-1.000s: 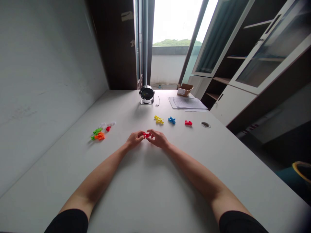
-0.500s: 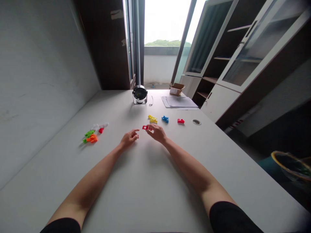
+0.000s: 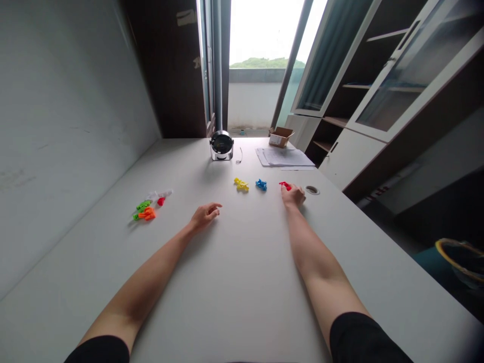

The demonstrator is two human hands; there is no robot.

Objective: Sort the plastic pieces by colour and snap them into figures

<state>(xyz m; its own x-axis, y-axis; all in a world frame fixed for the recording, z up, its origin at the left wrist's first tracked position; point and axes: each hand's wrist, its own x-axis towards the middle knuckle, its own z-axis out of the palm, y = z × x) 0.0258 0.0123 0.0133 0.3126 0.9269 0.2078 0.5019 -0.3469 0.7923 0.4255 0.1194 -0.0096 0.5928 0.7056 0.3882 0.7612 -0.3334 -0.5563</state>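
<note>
One white table (image 3: 234, 282) | red plastic (image 3: 286, 186) right | window (image 3: 264, 30) beyond | cabinets (image 3: 353, 156) alongside

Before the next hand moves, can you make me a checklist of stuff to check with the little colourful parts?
1. Left hand is free: ok, no part shows in it.
2. Right hand is at the nearby red parts: ok.
3. Right hand has let go: cannot tell, it hides some of the red.
4. Yellow parts and blue parts are apart: ok, a gap shows between them.
5. All the red is in one place: not ok, a small red piece lies far to the left, by the orange parts.
</note>
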